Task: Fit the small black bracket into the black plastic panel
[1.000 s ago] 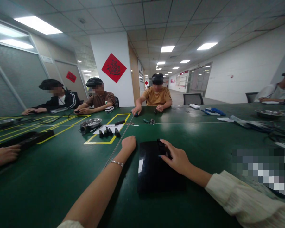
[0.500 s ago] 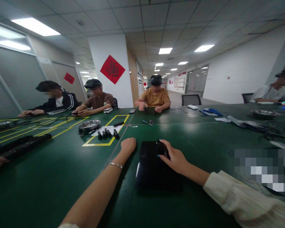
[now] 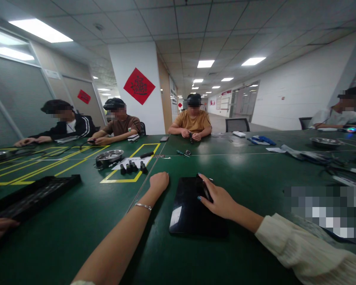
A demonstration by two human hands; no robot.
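Observation:
A flat black tablet-like panel (image 3: pixel 190 213) lies on the green table in front of me, with light reflecting on its glossy left side. My right hand (image 3: pixel 218 196) is over its upper right part, thumb and fingers closed around a small black object (image 3: pixel 205 189). Much of that object is covered by the fingers, and it blends into the dark panel, so its kind is unclear. Left of the panel, my left hand (image 3: pixel 159 183) rests on the table as a closed fist. Nothing shows in it, though its palm side is hidden.
Several short black cylindrical parts (image 3: pixel 133 167) stand on a white sheet inside a yellow-taped rectangle. Behind them sits a metal bowl (image 3: pixel 109 158). At left, another person's hand (image 3: pixel 1 229) is at a long black tray (image 3: pixel 47 190). Pliers-like tools (image 3: pixel 184 153) lie ahead; co-workers sit around.
The object in my right hand has tipped lower toward the panel. The black tray at left has shifted right, further into view. The person opposite has brought their hands together.

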